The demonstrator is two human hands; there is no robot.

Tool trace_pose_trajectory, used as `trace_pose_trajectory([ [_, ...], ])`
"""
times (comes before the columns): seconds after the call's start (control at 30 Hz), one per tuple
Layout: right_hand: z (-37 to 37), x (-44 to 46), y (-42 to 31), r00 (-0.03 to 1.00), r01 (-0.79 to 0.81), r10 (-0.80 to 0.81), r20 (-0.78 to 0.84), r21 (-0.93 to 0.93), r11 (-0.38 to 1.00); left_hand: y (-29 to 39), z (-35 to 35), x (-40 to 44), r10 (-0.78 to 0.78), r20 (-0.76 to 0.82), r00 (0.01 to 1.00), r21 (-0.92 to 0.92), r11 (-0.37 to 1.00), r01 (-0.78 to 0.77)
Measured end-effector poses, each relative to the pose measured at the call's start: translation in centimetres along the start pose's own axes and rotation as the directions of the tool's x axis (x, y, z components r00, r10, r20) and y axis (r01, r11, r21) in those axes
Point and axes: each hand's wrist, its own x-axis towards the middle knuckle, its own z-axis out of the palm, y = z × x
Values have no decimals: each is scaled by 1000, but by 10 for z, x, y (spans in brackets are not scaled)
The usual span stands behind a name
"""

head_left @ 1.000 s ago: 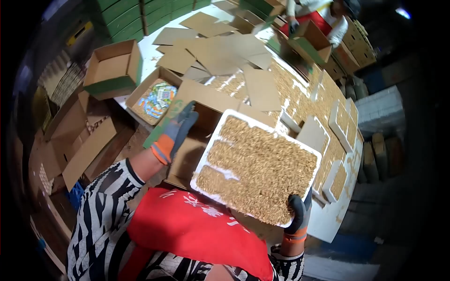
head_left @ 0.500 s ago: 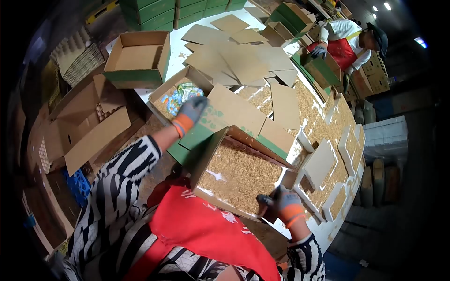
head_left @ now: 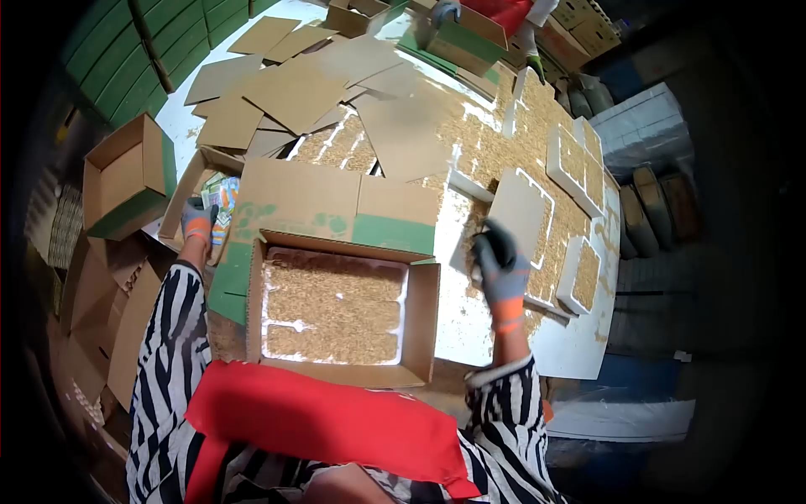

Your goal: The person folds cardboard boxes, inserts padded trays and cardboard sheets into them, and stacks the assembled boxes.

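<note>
My gloved left hand (head_left: 198,222) is in a small carton (head_left: 180,198), its fingers bent against colourful packets (head_left: 222,198). Directly before me stands an open green and brown box (head_left: 426,323), with a white-rimmed tray of brown grains (head_left: 332,311) lying flat inside it. My gloved right hand (head_left: 495,256) hangs over the table right of that box, with nothing clearly visible in it; motion blurs its curled fingers. A cardboard sheet (head_left: 515,214) lies just beyond it.
Loose cardboard sheets (head_left: 285,92) cover the back of the white table (head_left: 571,353). More grain trays (head_left: 579,273) are at the right. An empty box (head_left: 126,181) is at the left, near stacked green boxes (head_left: 109,67). A co-worker's gloved hand (head_left: 445,13) touches another box (head_left: 470,42).
The grain tray went from my right hand into the box, where it now lies flat. My right hand has left the box's side and moved over the table. My left hand has reached into the packets.
</note>
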Motion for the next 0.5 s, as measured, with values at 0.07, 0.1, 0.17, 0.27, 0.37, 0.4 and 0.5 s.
trace_pose_trajectory([
  [0.07,-8,30,75,994,-27,-19,-109,-410,912,0,-3,-2,-22,70,997,-107,994,29],
  [0.1,-7,43,111,990,1,-90,-104,-651,759,-34,-3,17,20,96,995,-108,994,-10],
  [0.17,-5,61,134,976,-116,218,-15,-879,463,-29,-20,8,10,73,997,-85,996,-3],
  [0.27,-1,80,231,997,53,-78,19,-882,468,-22,-37,-3,27,91,995,-298,955,1],
  [0.37,-25,81,210,998,37,-57,-10,-651,758,57,-66,-48,-147,158,976,-247,952,183],
  [0.4,-32,87,214,990,51,-116,-82,-557,829,79,-73,-61,-148,166,975,-378,903,202],
  [0.5,-48,81,141,880,337,-391,-271,-225,914,164,-87,-118,16,146,989,-547,835,67],
])
